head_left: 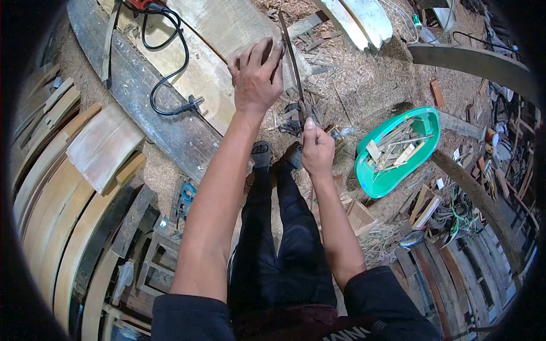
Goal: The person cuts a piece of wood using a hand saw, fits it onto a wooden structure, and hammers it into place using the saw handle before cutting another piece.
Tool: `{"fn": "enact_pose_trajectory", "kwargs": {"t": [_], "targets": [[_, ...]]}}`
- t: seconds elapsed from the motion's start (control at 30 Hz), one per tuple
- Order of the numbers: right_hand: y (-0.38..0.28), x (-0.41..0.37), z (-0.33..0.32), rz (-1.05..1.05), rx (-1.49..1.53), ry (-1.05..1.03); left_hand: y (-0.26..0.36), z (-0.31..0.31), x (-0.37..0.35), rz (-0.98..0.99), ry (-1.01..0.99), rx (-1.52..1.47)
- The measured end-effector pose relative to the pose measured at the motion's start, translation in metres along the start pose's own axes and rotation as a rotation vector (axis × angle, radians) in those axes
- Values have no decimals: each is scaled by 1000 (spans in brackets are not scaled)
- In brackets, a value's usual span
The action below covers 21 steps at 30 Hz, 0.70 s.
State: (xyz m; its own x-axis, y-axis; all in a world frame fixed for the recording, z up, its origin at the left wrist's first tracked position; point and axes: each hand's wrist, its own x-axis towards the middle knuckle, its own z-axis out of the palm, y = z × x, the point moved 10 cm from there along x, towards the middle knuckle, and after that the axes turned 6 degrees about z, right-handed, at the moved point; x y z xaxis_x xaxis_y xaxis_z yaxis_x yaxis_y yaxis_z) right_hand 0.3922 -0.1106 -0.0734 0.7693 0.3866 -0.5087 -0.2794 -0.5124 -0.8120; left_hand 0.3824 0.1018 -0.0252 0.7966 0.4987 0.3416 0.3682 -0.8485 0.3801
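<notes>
Stacked curved pale wooden slats (57, 187) lie at 9 o'clock. A black power cable (170, 57) loops at 11 o'clock, across a pale flat wooden board (227, 28). I see the left hand (256, 77) near 12 o'clock, fingers curled tog., tips gripping the upper part of a long thin dark strip (293, 68); material: can't tell. Strip runs tilted from 12 o'clock down to centre. Right hand (317, 150), at centre, is closed, thumb & fingers pinching strip's lower end. A green oval plastic basin (372, 181) w/ wood offcuts sits at 3 o'clock.

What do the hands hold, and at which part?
A thin dark strip: the left hand grips its upper part, and the right hand pinches its lower end.
</notes>
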Motion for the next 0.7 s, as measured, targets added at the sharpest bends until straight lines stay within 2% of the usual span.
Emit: {"fn": "enact_pose_trajectory", "kwargs": {"t": [0.5, 0.6, 0.63, 0.7], "targets": [[-25, 20, 9, -37, 67, 44, -3, 2, 23, 10, 33, -19], [-25, 22, 12, -43, 96, 35, -15, 7, 31, -97, -13, 40], [-27, 22, 13, -55, 102, 32, -20, 15, 33, -154, -94, 49], [-27, 20, 9, -61, 116, 58, -24, 13, 36, -228, -21, 34]]}}
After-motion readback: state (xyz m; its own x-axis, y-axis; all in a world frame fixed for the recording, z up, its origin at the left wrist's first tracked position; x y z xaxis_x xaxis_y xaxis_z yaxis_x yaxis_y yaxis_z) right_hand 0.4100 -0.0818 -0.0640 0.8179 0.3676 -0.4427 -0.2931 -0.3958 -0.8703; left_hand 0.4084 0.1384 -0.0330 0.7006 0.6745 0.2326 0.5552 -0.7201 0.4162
